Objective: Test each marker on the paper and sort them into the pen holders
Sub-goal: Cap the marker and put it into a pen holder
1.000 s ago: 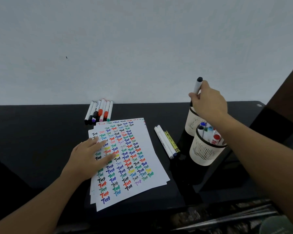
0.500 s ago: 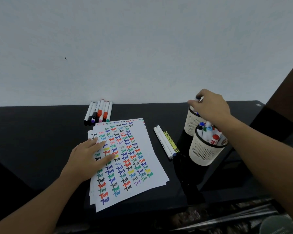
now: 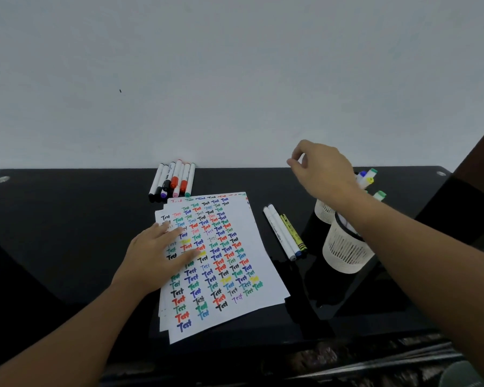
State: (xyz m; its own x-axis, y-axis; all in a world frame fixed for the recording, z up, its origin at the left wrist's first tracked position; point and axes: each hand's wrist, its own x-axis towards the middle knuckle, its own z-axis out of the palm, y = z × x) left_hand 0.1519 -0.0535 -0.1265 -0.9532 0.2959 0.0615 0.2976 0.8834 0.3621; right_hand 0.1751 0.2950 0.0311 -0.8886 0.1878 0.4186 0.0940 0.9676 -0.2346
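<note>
The left hand (image 3: 158, 254) lies flat with straight fingers on the paper (image 3: 236, 256), pressing the stack against the black table (image 3: 67, 219). The right hand (image 3: 323, 169) hangs in the air above and left of the pen holders, holding nothing, its fingers loosely curled and thumb and forefinger close together.

The paper is a small fanned stack of white sheets, the top one filled with rows of the word "Test" in black, red, green, blue, yellow and purple. Behind it a row of markers (image 3: 173, 180) lies side by side against the wall (image 3: 235, 65), caps toward the person. To the right of the sheets lie two white markers (image 3: 280, 233) and a yellow one (image 3: 292, 230), touching one another. The near pen holder (image 3: 344, 252) and the far pen holder (image 3: 323, 209) are white mesh cups, both partly hidden by the right forearm; capped markers stick out of them.

A second ago the right hand held a black-capped marker over the far holder; now that marker is gone from the hand, which has lifted and moved left. The left hand has not shifted.
</note>
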